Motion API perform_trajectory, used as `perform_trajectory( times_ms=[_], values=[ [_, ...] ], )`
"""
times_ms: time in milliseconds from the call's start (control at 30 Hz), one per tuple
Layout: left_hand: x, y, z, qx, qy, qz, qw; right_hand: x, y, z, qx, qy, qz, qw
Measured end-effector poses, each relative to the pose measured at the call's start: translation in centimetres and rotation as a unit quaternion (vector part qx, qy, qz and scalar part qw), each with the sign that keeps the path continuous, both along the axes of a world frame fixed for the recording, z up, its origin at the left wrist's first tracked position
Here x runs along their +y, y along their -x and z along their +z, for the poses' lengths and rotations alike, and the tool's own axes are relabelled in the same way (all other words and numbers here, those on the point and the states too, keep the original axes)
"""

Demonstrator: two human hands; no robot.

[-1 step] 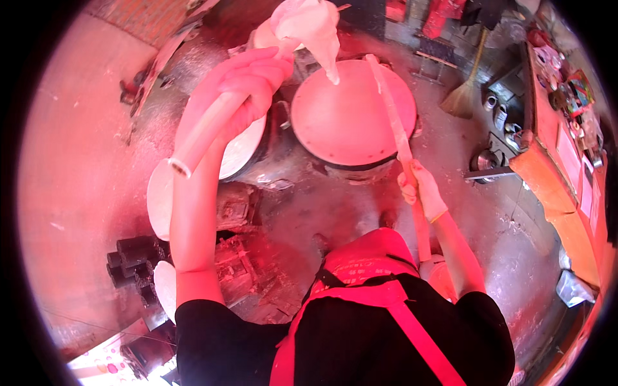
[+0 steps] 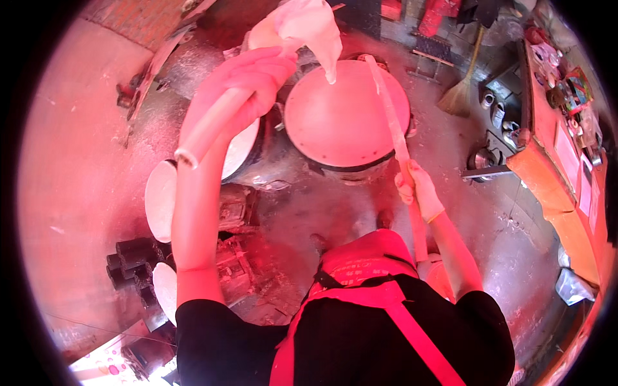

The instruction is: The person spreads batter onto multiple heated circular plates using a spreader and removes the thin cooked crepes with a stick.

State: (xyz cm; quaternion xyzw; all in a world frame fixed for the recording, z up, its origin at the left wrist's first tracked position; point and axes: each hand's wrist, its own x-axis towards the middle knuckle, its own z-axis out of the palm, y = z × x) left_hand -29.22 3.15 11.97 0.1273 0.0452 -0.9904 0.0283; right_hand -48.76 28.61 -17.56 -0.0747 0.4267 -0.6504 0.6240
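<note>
My left hand (image 2: 251, 83) is raised, closed round a short pale rod (image 2: 212, 125). At the rod's far end, near the top, hangs a soft pale lump (image 2: 309, 32), perhaps dough, drooping to a point. My right hand (image 2: 415, 190), lower on the right, grips a long pale stick (image 2: 389, 112) whose upper part lies across my view of a large round griddle-like plate (image 2: 331, 112); whether it touches the plate I cannot tell. Another round pale surface (image 2: 243, 145) is partly hidden behind my left arm.
At left are round lids (image 2: 158, 199) and stacked black cylinders (image 2: 132, 260). A straw broom (image 2: 454, 100) stands at back right, by shoes (image 2: 497, 114). A cluttered bench with orange covering (image 2: 541, 180) runs along the right. Low metal apparatus (image 2: 235, 209) sits below the plates.
The view has shifted very slightly, with the plate and surroundings a little further left. Both hands keep their hold, the left one marginally further right in the picture.
</note>
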Motion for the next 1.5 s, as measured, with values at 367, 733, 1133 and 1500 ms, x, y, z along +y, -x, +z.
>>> perform_trajectory(
  times_ms=[367, 733, 1133, 1500],
  values=[
    [1.0, 15.9, -24.6, -0.425, 0.741, -0.005, 0.520, 1.4, 1.9, -1.7, 0.044, -0.052, -0.093, 0.993],
    [-2.1, 12.6, -20.2, -0.415, 0.882, 0.219, 0.038, -6.7, 0.4, -2.1, 0.589, -0.252, -0.070, 0.765],
    [3.8, -4.7, -21.4, -0.405, 0.670, 0.156, 0.602, -8.2, -4.2, -6.6, 0.263, -0.058, -0.214, 0.939],
    [16.1, -17.6, -29.4, -0.482, 0.192, 0.222, 0.826, -6.0, -3.5, -2.3, 0.247, -0.097, -0.154, 0.952]
  ],
)
